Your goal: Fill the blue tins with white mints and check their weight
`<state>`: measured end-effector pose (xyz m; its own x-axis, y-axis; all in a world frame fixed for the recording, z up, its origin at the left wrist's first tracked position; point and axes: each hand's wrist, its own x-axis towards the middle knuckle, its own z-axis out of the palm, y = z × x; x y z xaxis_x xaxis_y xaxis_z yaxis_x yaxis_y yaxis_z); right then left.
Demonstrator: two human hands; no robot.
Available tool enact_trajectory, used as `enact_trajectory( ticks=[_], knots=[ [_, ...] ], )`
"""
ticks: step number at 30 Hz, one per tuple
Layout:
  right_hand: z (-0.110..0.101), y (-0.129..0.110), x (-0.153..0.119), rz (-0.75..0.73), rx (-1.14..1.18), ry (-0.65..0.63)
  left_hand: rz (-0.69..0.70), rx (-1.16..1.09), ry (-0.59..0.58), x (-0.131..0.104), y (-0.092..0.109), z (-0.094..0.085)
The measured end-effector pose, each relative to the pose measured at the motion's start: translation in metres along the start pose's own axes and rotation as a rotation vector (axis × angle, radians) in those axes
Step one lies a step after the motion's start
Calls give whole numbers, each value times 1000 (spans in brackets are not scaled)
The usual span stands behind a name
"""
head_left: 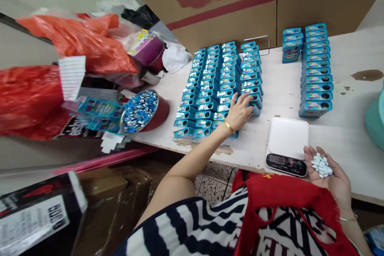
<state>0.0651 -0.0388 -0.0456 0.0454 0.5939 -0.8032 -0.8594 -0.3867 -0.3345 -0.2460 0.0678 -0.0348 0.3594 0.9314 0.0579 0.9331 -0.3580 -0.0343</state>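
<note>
My left hand, a gold bracelet at its wrist, reaches palm down over rows of small blue boxes. Its fingers are bent and apart, touching the box tops at the right side of the group; nothing shows held in them. Many of these boxes have small white pieces on top beside a dark round hole. My right hand is palm up and cupped, holding a heap of white pieces. It lies at the lower right corner of a white kitchen scale with a dark display panel.
More blue boxes stand in two rows at the right. A red bowl of blue-and-silver wrapped pieces sits at the left table edge, near red plastic bags. Behind stands a large carton. A teal container is far right.
</note>
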Motion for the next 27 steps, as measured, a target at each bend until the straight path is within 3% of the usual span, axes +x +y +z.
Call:
enact_trajectory(
  ticks=[4, 7, 11, 14, 19, 23, 27],
  knots=[
    [-9, 0, -7, -25, 13, -11, 135, -43, 72, 0, 33, -28],
    [-11, -1, -12, -48, 34, -10, 313, -89, 31, 5, 69, -47],
    [-11, -3, -19, -57, 33, -11, 465, -89, -86, 21, 116, -44],
    [-14, -6, -22, -70, 40, 1, 511, -70, -123, 31, 134, -36],
    [-20, -11, -20, -83, 62, 7, 489, -222, 11, 33, 118, -43],
    [-21, -13, -15, -85, 56, 9, 329, -533, 204, 21, 88, -48],
    [-19, -12, -10, -82, 23, -9, 150, -764, 280, 3, 69, -35]
  ],
)
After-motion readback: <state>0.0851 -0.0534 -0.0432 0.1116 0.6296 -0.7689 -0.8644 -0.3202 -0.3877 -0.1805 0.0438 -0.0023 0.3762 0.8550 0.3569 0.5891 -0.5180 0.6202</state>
